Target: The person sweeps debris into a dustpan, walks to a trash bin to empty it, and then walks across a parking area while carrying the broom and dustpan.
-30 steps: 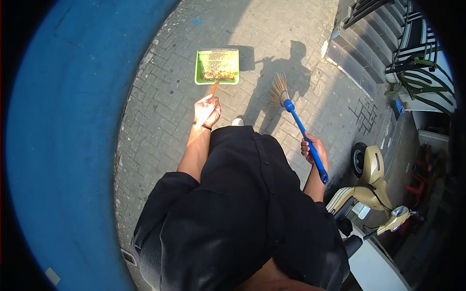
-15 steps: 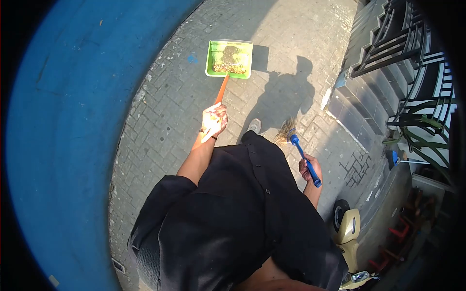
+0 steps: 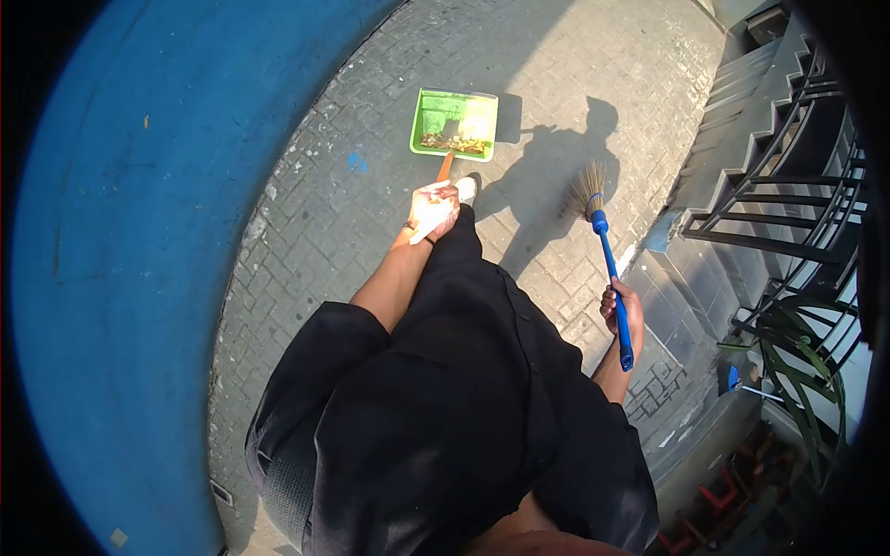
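Observation:
My left hand [image 3: 433,209] is closed round the orange handle of a green dustpan [image 3: 416,130], held out in front of me. Dry leaves and dirt [image 3: 452,144] lie along the dustpan's near edge, and a dark shadow falls across its inside. In my right hand [image 3: 623,310] is a broom [image 3: 607,250] with a blue handle, fingers wrapped round its lower part. The broom's straw bristles [image 3: 587,190] point forward, away from me, over the paving. One shoe [image 3: 468,190] shows just beside my left hand.
A curved blue wall [image 3: 148,241] runs along the left. Grey paving [image 3: 306,222] stretches ahead, with my shadow on it. At right are tiled steps [image 3: 691,269], a black metal railing [image 3: 779,215] and a long-leaved plant [image 3: 802,371]. Red items [image 3: 718,491] sit in the shade lower right.
My view has turned and moved ahead; the cream scooter has left it. The broom has swung forward and its bristles are farther from me. A leg has stepped forward beside the dustpan.

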`<control>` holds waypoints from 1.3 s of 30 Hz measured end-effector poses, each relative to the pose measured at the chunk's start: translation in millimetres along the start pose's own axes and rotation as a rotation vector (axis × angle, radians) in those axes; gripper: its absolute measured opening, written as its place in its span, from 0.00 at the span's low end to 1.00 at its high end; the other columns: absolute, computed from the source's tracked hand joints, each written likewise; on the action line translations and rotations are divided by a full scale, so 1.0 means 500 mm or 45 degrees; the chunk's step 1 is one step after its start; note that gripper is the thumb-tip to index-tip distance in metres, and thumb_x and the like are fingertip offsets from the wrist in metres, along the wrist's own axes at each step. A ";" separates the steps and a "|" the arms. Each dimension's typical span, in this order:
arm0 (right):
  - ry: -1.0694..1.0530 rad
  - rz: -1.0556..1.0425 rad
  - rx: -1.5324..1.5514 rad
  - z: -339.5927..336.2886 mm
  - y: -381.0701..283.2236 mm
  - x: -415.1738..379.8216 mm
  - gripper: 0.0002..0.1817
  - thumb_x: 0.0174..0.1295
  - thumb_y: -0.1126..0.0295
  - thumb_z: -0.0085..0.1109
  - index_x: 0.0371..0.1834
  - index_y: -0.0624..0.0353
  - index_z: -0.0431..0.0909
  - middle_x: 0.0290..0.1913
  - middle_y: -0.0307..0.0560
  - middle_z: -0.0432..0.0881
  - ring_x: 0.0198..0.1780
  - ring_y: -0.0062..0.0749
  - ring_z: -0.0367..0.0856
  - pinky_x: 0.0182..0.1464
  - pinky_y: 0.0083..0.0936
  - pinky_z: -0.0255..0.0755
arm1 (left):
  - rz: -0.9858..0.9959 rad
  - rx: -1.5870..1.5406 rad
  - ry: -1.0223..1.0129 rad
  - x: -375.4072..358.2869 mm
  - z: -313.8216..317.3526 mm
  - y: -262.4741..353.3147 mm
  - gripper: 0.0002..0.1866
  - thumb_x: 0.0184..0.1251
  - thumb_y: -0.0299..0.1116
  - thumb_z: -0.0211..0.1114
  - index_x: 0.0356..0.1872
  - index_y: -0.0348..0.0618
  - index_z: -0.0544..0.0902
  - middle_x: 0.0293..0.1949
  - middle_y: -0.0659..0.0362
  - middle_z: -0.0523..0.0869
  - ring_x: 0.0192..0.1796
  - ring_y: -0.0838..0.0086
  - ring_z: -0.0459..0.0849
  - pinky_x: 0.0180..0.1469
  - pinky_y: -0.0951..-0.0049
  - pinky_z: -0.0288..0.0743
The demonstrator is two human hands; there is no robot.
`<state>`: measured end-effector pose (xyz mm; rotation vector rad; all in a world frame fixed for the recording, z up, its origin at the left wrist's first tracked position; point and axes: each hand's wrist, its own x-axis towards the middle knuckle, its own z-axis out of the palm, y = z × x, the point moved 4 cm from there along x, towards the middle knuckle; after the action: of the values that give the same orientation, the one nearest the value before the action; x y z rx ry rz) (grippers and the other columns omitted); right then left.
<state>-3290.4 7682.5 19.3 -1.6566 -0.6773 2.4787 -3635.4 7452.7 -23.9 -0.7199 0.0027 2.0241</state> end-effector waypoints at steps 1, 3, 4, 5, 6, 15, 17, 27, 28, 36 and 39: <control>0.023 -0.008 -0.015 0.039 -0.045 0.044 0.11 0.62 0.62 0.53 0.27 0.55 0.65 0.15 0.32 0.66 0.13 0.16 0.63 0.16 0.15 0.60 | 0.007 0.078 0.020 0.061 0.045 0.006 0.10 0.63 0.21 0.43 0.21 0.40 0.62 0.14 0.63 0.63 0.15 0.78 0.65 0.19 0.82 0.63; 0.088 -0.001 -0.061 0.107 -0.125 0.098 0.11 0.62 0.63 0.53 0.28 0.55 0.66 0.16 0.32 0.66 0.13 0.17 0.63 0.16 0.16 0.60 | -0.091 -0.168 0.039 0.163 0.109 0.035 0.09 0.63 0.21 0.43 0.22 0.39 0.62 0.14 0.63 0.63 0.15 0.79 0.64 0.19 0.83 0.61; 0.076 0.010 -0.083 0.148 -0.169 0.125 0.10 0.61 0.64 0.53 0.29 0.55 0.66 0.16 0.33 0.66 0.14 0.18 0.63 0.17 0.18 0.60 | -0.066 -0.177 0.017 0.224 0.127 0.072 0.09 0.62 0.21 0.44 0.22 0.38 0.62 0.14 0.62 0.63 0.15 0.79 0.64 0.19 0.82 0.61; 0.070 0.027 -0.139 0.193 -0.214 0.153 0.09 0.60 0.65 0.54 0.28 0.56 0.67 0.16 0.33 0.66 0.14 0.19 0.63 0.17 0.18 0.59 | -0.037 -0.183 -0.007 0.284 0.147 0.107 0.08 0.62 0.21 0.44 0.22 0.38 0.62 0.14 0.62 0.63 0.15 0.79 0.64 0.19 0.82 0.61; 0.096 0.015 -0.237 0.244 -0.258 0.173 0.10 0.60 0.65 0.54 0.26 0.56 0.67 0.16 0.34 0.66 0.14 0.20 0.63 0.16 0.18 0.59 | 0.024 -0.273 0.053 0.308 0.211 0.119 0.08 0.63 0.22 0.43 0.23 0.37 0.62 0.14 0.63 0.64 0.14 0.79 0.64 0.17 0.82 0.60; 0.037 0.077 -1.020 0.561 -0.648 0.463 0.12 0.55 0.68 0.59 0.22 0.60 0.67 0.16 0.38 0.68 0.13 0.23 0.66 0.13 0.21 0.62 | 0.129 -0.351 0.121 0.554 0.314 0.231 0.06 0.65 0.26 0.46 0.30 0.34 0.63 0.15 0.60 0.68 0.14 0.79 0.68 0.15 0.82 0.62; -0.082 0.094 -1.195 0.631 -0.744 0.584 0.11 0.55 0.68 0.59 0.22 0.60 0.67 0.17 0.38 0.68 0.14 0.23 0.67 0.14 0.22 0.63 | 0.189 -0.389 0.022 0.600 0.312 0.252 0.07 0.65 0.27 0.47 0.30 0.35 0.62 0.15 0.60 0.68 0.13 0.79 0.69 0.14 0.82 0.65; -0.412 0.095 -1.961 1.106 -0.961 0.802 0.07 0.58 0.69 0.55 0.30 0.58 0.68 0.19 0.38 0.71 0.17 0.22 0.69 0.18 0.22 0.65 | 0.688 -0.586 0.175 0.649 0.289 0.341 0.13 0.71 0.36 0.44 0.35 0.34 0.60 0.16 0.57 0.67 0.13 0.76 0.70 0.15 0.82 0.69; -0.412 0.117 -1.951 1.158 -0.947 0.803 0.06 0.59 0.70 0.53 0.33 0.59 0.67 0.20 0.39 0.72 0.17 0.22 0.69 0.18 0.22 0.66 | 0.667 -0.639 0.206 0.651 0.296 0.358 0.15 0.72 0.39 0.41 0.36 0.34 0.59 0.15 0.58 0.66 0.13 0.76 0.70 0.15 0.80 0.69; -0.473 -0.256 -2.800 1.338 -0.690 0.991 0.13 0.59 0.65 0.51 0.40 0.64 0.70 0.27 0.53 0.78 0.23 0.37 0.77 0.24 0.31 0.71 | 0.834 -0.763 0.476 0.675 0.208 0.518 0.09 0.69 0.33 0.46 0.33 0.39 0.60 0.13 0.63 0.66 0.14 0.78 0.69 0.17 0.79 0.68; -0.993 -0.536 -3.397 1.248 -0.596 1.024 0.16 0.56 0.66 0.52 0.41 0.67 0.69 0.34 0.63 0.79 0.35 0.50 0.81 0.35 0.36 0.74 | 0.892 -0.927 0.471 0.662 0.147 0.576 0.05 0.66 0.29 0.47 0.35 0.38 0.62 0.13 0.66 0.65 0.14 0.82 0.68 0.19 0.81 0.68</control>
<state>-4110.3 7912.5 -102.7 -0.3124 2.2000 -0.1689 -4022.0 7577.5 -205.4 -1.7372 -0.3206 2.5238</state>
